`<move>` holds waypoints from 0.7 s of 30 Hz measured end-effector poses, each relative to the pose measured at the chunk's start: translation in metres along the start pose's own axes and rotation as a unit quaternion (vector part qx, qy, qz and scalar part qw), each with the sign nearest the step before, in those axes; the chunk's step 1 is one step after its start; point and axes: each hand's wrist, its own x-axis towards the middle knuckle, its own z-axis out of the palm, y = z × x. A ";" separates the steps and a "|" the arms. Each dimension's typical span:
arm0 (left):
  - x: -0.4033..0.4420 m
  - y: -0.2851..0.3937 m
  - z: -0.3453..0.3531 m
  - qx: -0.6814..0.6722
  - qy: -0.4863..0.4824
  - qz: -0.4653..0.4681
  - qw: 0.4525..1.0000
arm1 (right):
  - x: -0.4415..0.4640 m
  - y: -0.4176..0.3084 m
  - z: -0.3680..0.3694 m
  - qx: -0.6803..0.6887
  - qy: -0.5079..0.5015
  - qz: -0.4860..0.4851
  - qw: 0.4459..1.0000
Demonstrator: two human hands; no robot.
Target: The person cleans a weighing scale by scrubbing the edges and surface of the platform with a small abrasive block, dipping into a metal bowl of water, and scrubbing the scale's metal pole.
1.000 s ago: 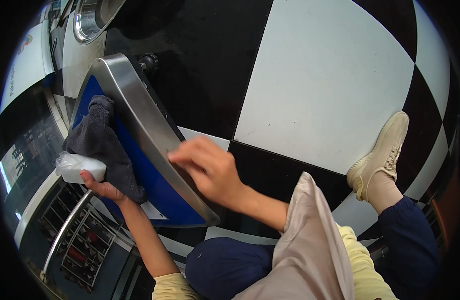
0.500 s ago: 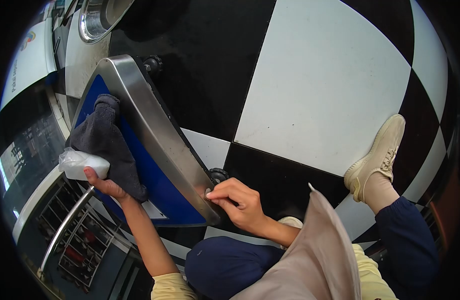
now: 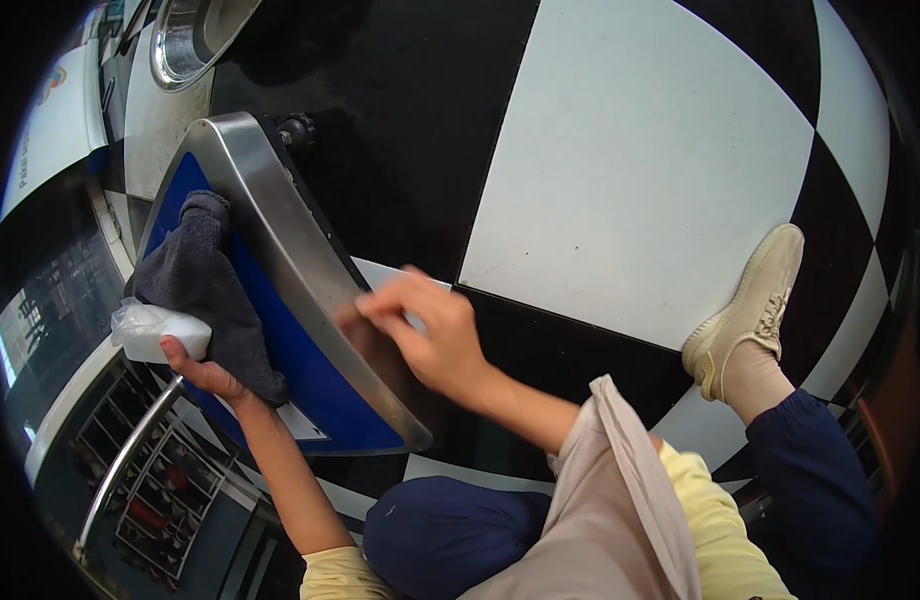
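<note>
And the right hand is back up the metal rim! Half a second ago it sat pinched down by the lower corner; now it's about midway along, close to where it was a second ago. That reads as a back-and-forth rub, another pass over the same stretch rather than a fresh spot. The fingers are bent and drawn in narrow at the edge (there's a blur on them, so I can't tell whether anything small sits between the tips).

Over on the other side, the left hand hasn't budged: thumb laid on a white block, holding it, clear wrap bunched at one end. Beside it the dark grey cloth lies draped across the blue panel inside the rim, just as before; whether the hidden fingers grip that too, I can't tell. A black knob pokes out near the rim's far end.
</note>
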 end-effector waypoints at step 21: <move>0.001 0.000 -0.002 0.005 0.006 0.015 1.000 | -0.027 -0.014 -0.006 -0.013 -0.023 -0.034 0.999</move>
